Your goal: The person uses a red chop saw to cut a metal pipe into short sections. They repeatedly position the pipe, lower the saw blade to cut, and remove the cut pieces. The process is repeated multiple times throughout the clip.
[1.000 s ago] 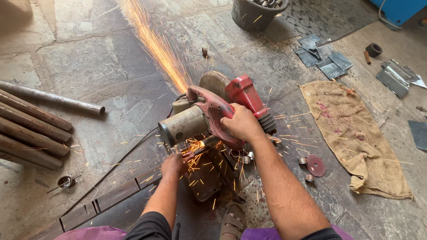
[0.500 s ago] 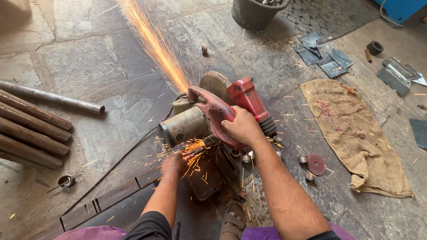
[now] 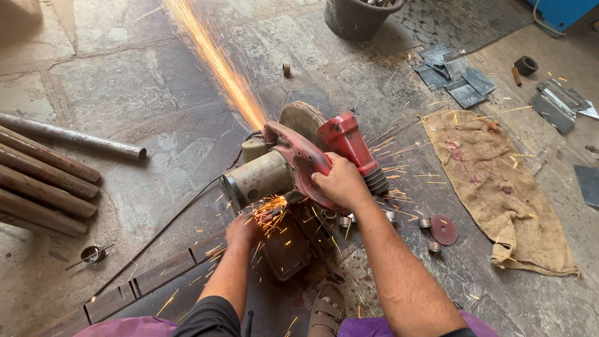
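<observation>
A red chop saw (image 3: 299,159) sits on the stone floor, its disc throwing a long stream of orange sparks (image 3: 215,59) up and to the left. My right hand (image 3: 340,183) is shut on the saw's red handle and presses it down. My left hand (image 3: 244,229) holds a flat metal strip (image 3: 156,274) at the saw's base, right beside the bright sparks at the cut. The strip runs off to the lower left. My sandalled foot (image 3: 324,315) rests just below the saw.
Several rusty pipes (image 3: 43,181) lie at the left. A burlap sack (image 3: 496,187) lies at the right, with metal plates (image 3: 455,78) and a spare cutting disc (image 3: 443,229) near it. A dark bucket (image 3: 359,15) stands at the top. A small metal cup (image 3: 92,254) sits lower left.
The saw head has stayed down on the strip and keeps cutting. The spark stream continues up-left. Both hands hold their places.
</observation>
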